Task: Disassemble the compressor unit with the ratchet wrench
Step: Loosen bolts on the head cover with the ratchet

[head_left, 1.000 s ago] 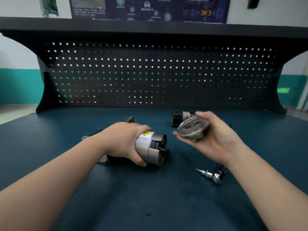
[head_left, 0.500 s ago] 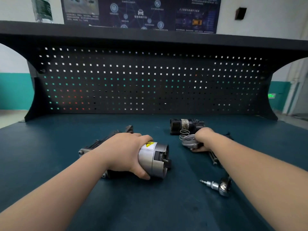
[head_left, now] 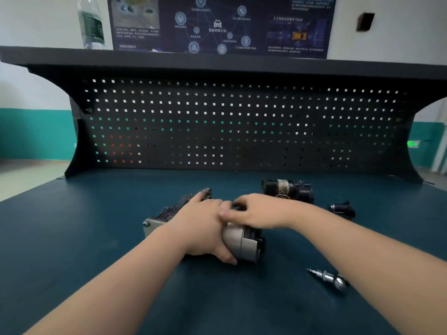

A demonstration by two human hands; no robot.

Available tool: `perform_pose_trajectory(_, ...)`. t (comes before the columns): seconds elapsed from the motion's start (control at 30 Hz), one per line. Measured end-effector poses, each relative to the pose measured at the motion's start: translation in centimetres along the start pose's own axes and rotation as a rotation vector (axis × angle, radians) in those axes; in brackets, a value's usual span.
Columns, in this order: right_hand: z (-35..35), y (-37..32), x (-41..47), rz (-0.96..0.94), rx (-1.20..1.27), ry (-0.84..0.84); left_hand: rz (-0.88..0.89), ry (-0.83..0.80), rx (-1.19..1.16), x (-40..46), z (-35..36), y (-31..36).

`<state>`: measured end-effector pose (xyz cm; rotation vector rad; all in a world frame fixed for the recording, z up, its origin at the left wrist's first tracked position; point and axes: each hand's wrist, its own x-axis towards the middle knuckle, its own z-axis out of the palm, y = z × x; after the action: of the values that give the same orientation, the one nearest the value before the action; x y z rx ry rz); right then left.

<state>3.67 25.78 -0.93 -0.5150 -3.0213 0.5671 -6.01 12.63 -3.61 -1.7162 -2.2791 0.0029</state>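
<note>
Compressor (head_left: 238, 240) under both hands, long axis near-right to far-left; left hand (head_left: 202, 229) grips it; right hand (head_left: 256, 211) pinches its top; wrench (head_left: 326, 278) nearer right.

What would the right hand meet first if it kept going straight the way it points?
The right hand points leftward, and the left hand gripping the compressor lies directly ahead; their fingers already seem to touch, though depth is unclear.

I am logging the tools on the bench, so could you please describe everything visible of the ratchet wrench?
The ratchet wrench lies flat on the blue bench top, near the front right, apart from the compressor unit. It looks like shiny chrome metal, with a rounded head and a bit pointing left. The right forearm hides its handle. Neither hand touches it.
</note>
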Motion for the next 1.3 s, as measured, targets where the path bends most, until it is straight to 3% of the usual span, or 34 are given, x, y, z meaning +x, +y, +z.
perform_pose_trajectory(0.1,-0.2,-1.8,0.4,0.037,-0.245,-0.201,-0.211,-0.035,0.095,-2.3,-0.1,-1.0)
perform_pose_trajectory(0.17,-0.5,-2.9,0.6,0.054,-0.378,-0.251,-0.418,0.025,-0.109,-4.3,0.1,-2.8)
perform_pose_trajectory(0.27,0.3,-4.6,1.0,0.045,-0.461,-0.210,-0.675,0.092,-0.537,-6.9,1.3,-4.4)
perform_pose_trajectory(0.33,1.6,-5.1,1.4,0.040,-0.469,-0.127,-0.723,0.124,-0.799,-7.6,2.6,-3.9)
perform_pose_trajectory(0.4,2.4,-4.8,1.5,0.019,-0.471,-0.043,-0.761,0.215,-0.895,-7.4,3.6,-3.5)
perform_pose_trajectory(0.5,2.2,-4.0,1.5,-0.043,-0.463,-0.024,-0.828,0.319,-0.837,-7.5,3.3,-3.1)
perform_pose_trajectory(0.73,-0.7,-3.5,2.6,-0.019,-0.491,-0.274,-1.012,0.335,-0.569,-8.4,0.8,1.5)
perform_pose_trajectory(0.93,-2.2,-0.7,1.5,0.000,-0.459,-0.333,-0.853,0.352,-0.423,-8.8,1.5,4.4)
perform_pose_trajectory(1.07,-3.1,1.7,-0.2,0.064,-0.465,-0.277,-0.601,0.381,-0.581,-7.4,2.1,3.6)
perform_pose_trajectory(1.13,-2.7,3.1,-1.5,0.065,-0.486,-0.186,-0.385,0.307,-0.574,-6.2,2.0,3.0)
perform_pose_trajectory(1.2,-2.2,4.6,-3.4,0.074,-0.401,-0.066,-0.287,0.250,-0.670,-5.4,2.3,2.8)
perform_pose_trajectory(1.3,-2.1,8.3,-6.9,0.296,-0.166,0.355,-0.301,0.315,-0.735,-5.1,3.3,2.9)
